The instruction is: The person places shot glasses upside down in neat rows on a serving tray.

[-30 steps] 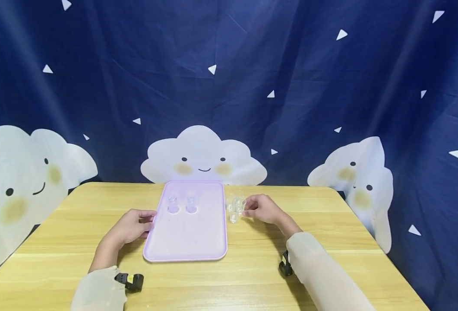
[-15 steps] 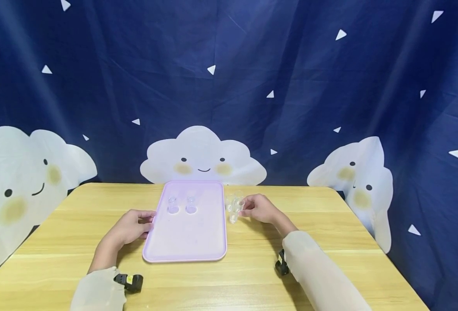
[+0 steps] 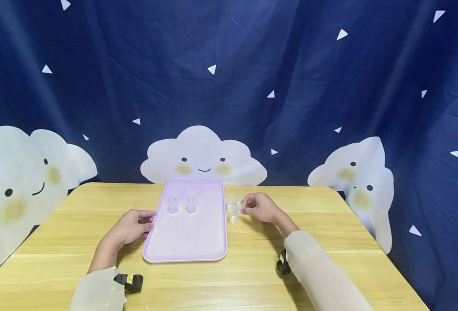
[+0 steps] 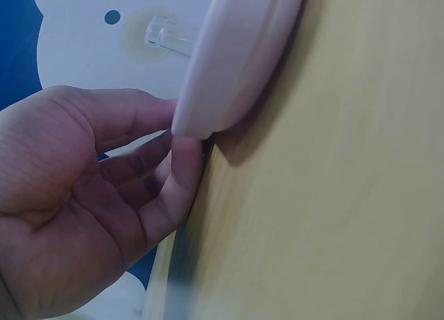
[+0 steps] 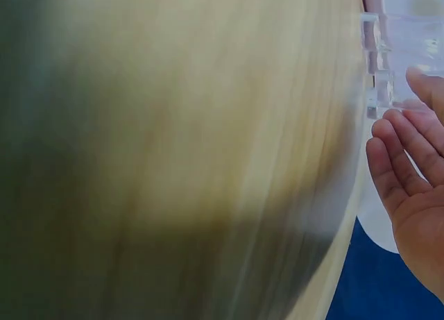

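Observation:
A lilac tray (image 3: pixel 186 242) lies on the table with two small clear shot glasses standing on its far left part, a left glass (image 3: pixel 172 204) and a right glass (image 3: pixel 191 204). My left hand (image 3: pixel 129 225) pinches the tray's left rim, with fingers above and below it in the left wrist view. Just right of the tray, several more clear shot glasses (image 3: pixel 233 217) stand close together. There my right hand (image 3: pixel 263 208) pinches the rightmost glass (image 3: pixel 241 204) between thumb and fingers. In the right wrist view these glasses (image 5: pixel 378 94) overlap each other at the fingertips.
The wooden table (image 3: pixel 310 216) ends at a dark blue curtain (image 3: pixel 291 65) printed with white clouds and triangles. A black wrist camera (image 3: pixel 129 282) sits at the left cuff, another camera (image 3: pixel 283 262) at the right.
My right hand has moved slightly left at the group of glasses. My left hand, the tray and its two glasses stay where they were.

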`<action>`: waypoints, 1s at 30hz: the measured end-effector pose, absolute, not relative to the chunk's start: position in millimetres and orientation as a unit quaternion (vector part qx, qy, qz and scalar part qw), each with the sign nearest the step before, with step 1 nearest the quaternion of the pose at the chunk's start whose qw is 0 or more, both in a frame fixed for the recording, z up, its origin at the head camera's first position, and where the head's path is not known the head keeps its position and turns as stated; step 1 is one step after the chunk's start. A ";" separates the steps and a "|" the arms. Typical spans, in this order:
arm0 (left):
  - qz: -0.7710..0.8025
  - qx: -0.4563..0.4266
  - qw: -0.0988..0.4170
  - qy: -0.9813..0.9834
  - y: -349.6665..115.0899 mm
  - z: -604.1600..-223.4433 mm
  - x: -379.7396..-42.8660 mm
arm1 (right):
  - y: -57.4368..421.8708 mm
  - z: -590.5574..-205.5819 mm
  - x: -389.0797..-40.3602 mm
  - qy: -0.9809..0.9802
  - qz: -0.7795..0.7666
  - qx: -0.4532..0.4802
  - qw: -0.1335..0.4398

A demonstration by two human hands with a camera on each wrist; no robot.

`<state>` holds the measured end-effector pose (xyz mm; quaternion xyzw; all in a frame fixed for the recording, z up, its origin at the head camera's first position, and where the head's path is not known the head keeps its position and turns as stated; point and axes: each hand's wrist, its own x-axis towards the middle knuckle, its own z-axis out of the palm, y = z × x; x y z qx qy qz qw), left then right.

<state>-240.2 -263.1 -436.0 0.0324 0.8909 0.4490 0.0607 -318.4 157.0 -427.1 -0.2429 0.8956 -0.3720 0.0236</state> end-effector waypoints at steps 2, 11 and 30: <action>0.448 0.032 0.061 0.892 -263.2 -435.9 -240.2 | 158.4 -424.3 -317.3 0.894 -0.376 -0.243 0.024; 0.451 0.033 0.063 0.890 -263.2 -436.2 -240.6 | 163.7 -411.5 -316.2 0.887 -0.388 -0.250 0.000; 0.452 0.034 0.064 0.889 -262.6 -435.3 -240.2 | 162.2 -395.7 -315.3 0.866 -0.409 -0.279 -0.064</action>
